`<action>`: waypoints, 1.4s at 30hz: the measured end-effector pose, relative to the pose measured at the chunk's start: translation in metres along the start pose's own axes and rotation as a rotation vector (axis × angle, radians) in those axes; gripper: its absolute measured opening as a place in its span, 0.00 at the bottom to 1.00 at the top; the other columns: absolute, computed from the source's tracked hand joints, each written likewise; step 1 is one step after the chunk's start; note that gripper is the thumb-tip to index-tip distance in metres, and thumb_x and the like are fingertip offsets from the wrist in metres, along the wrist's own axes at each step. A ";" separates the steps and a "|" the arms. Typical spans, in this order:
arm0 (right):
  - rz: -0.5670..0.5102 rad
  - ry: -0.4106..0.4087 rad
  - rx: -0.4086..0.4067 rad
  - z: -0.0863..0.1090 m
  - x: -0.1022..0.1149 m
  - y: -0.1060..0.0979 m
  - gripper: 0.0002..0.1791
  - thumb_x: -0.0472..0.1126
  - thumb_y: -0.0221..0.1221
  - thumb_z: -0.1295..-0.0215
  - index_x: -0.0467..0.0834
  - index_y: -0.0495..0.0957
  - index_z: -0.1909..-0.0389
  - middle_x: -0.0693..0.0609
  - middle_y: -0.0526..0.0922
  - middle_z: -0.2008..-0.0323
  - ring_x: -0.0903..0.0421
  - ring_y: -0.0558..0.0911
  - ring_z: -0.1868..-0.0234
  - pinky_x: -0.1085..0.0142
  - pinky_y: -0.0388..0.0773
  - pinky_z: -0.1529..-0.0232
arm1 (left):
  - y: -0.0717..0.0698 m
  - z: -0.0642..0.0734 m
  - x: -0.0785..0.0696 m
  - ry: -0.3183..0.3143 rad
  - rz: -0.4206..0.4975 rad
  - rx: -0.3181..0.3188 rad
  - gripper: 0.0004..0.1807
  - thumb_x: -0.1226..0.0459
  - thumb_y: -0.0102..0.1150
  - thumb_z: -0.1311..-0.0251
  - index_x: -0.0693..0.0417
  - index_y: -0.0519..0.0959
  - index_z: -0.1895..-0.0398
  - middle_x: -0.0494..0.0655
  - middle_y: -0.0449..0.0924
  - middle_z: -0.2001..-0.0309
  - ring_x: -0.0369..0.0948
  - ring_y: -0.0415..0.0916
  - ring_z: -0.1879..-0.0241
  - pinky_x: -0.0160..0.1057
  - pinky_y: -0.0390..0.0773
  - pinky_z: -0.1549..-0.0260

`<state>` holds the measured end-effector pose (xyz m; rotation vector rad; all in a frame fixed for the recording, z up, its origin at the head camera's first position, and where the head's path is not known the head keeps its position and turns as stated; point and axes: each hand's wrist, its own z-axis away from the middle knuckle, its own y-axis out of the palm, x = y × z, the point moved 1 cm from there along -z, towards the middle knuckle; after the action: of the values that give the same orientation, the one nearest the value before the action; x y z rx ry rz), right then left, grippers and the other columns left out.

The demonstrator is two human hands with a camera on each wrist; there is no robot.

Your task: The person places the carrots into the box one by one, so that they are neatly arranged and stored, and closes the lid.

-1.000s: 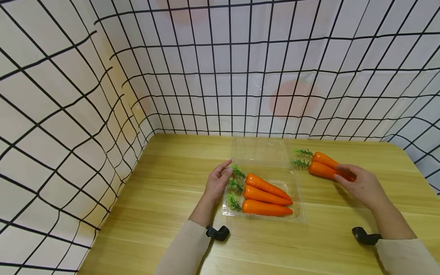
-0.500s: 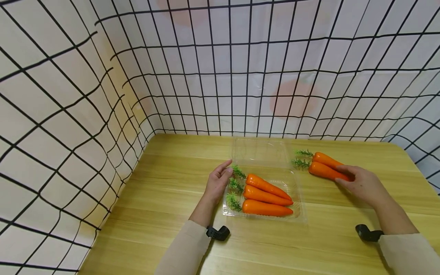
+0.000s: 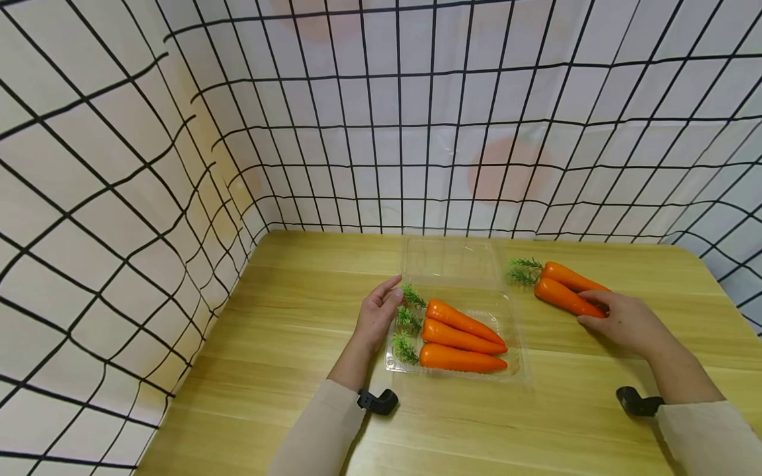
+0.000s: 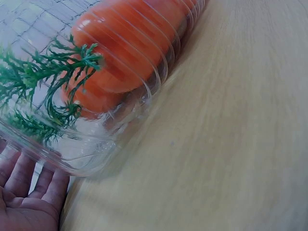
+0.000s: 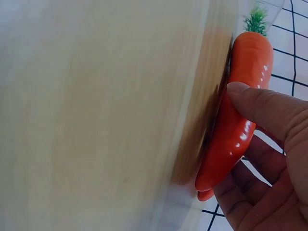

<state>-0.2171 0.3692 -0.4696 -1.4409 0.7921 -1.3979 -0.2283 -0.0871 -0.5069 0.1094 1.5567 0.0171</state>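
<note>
Probably the weakest point is the smooth, glossy orange carrot with a feathery green top (image 3: 559, 295), which lies right of the packaging, pinched near its narrow tip by the right hand (image 3: 634, 324): thumb on the near side, fingers curled round the far side, the gap closed to the carrot's thickness. Whether it is clear of the surface cannot be told. Held so far from its thick end, it could swivel or droop if lifted. A second orange carrot (image 3: 568, 274) lies right alongside, their green tops crowded together, so a snagged frond could drag it along. To the left, the clear plastic hinged box (image 3: 510, 317) holds three orange carrots (image 3: 460, 337), leaving little width for more; forcing another in could ride it up over these. The left hand (image 3: 375, 317) rests by the box's left wall, fingers loosely extended, gripping nothing; without a firm hold, a knock could slide the light box across the wood-grained table (image 3: 250, 370).
</note>
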 end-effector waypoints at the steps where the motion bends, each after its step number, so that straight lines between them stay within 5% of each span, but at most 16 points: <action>1: 0.003 -0.002 -0.004 0.000 0.000 0.000 0.35 0.55 0.65 0.33 0.35 0.73 0.35 0.21 0.77 0.44 0.23 0.76 0.46 0.32 0.73 0.49 | 0.000 0.000 0.000 -0.001 -0.001 0.000 0.23 0.62 0.55 0.25 0.55 0.73 0.29 0.48 0.86 0.53 0.30 0.67 0.72 0.28 0.69 0.69; 7: -0.008 0.024 0.001 0.007 0.003 -0.005 0.37 0.60 0.61 0.30 0.37 0.72 0.32 0.21 0.75 0.41 0.26 0.77 0.47 0.33 0.74 0.51 | -0.001 0.000 0.000 -0.003 0.002 0.002 0.23 0.61 0.56 0.25 0.54 0.74 0.30 0.50 0.86 0.53 0.30 0.67 0.72 0.28 0.69 0.69; 13: -0.057 0.057 0.018 0.016 0.003 -0.016 0.40 0.62 0.59 0.29 0.37 0.68 0.29 0.24 0.74 0.39 0.32 0.79 0.48 0.39 0.76 0.55 | -0.001 -0.001 0.001 -0.010 0.021 0.001 0.23 0.61 0.56 0.26 0.54 0.74 0.30 0.41 0.86 0.57 0.30 0.68 0.72 0.27 0.69 0.70; 25: -0.090 0.086 -0.068 0.023 0.022 -0.031 0.38 0.62 0.59 0.29 0.39 0.70 0.30 0.28 0.77 0.40 0.32 0.80 0.48 0.42 0.77 0.57 | -0.003 -0.001 0.002 -0.015 0.030 0.001 0.24 0.62 0.57 0.26 0.55 0.74 0.30 0.37 0.85 0.59 0.30 0.68 0.72 0.27 0.69 0.70; 33: -0.082 0.078 -0.136 0.027 0.034 -0.040 0.37 0.61 0.60 0.29 0.40 0.71 0.30 0.27 0.79 0.42 0.31 0.80 0.49 0.61 0.73 0.67 | -0.002 0.000 0.001 -0.012 0.022 0.000 0.24 0.61 0.56 0.26 0.56 0.73 0.30 0.44 0.87 0.54 0.30 0.71 0.69 0.28 0.70 0.67; 42: -0.108 0.044 -0.168 0.028 0.051 -0.040 0.35 0.61 0.61 0.30 0.41 0.74 0.33 0.31 0.83 0.49 0.38 0.80 0.53 0.66 0.69 0.69 | -0.002 0.000 0.000 -0.013 0.021 0.006 0.24 0.60 0.57 0.26 0.54 0.74 0.30 0.43 0.87 0.54 0.31 0.71 0.68 0.28 0.71 0.67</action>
<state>-0.1887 0.3413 -0.4112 -1.6068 0.8883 -1.4770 -0.2286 -0.0891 -0.5075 0.1303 1.5429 0.0280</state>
